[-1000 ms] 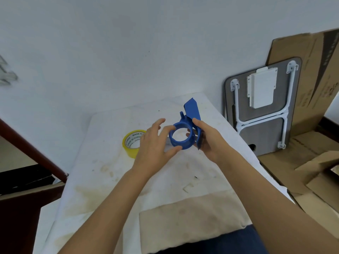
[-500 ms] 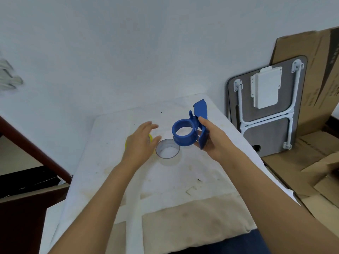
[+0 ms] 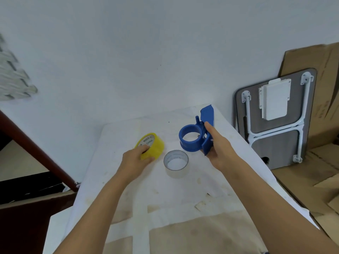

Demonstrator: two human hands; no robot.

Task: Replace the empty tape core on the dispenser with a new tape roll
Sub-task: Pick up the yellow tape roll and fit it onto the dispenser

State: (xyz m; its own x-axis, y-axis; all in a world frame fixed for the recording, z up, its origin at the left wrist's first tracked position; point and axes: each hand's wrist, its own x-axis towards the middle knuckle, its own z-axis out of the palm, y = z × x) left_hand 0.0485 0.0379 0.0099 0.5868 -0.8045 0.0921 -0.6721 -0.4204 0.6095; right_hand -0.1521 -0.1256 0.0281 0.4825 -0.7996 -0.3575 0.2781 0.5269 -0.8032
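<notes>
Blue plastic tape dispenser (image 3: 197,137), held above the counter (image 3: 183,191) by the right hand (image 3: 219,151); its round hub is bare and open, its flat handle plate rising behind the hub. Empty tape core (image 3: 176,163), a pale ring standing on one rim on the counter just in front of the dispenser. New tape roll (image 3: 151,146), yellow with printed inner core, tilted, to the left of the empty core and gripped by the left hand (image 3: 136,162).

Left hand (image 3: 134,160) gripping a tilted yellow tape roll (image 3: 150,146), right hand (image 3: 219,149) holding up a blue plastic tape dispenser (image 3: 196,134), empty grey cardboard core (image 3: 176,163) lying between them on a white stained table (image 3: 183,195)
</notes>
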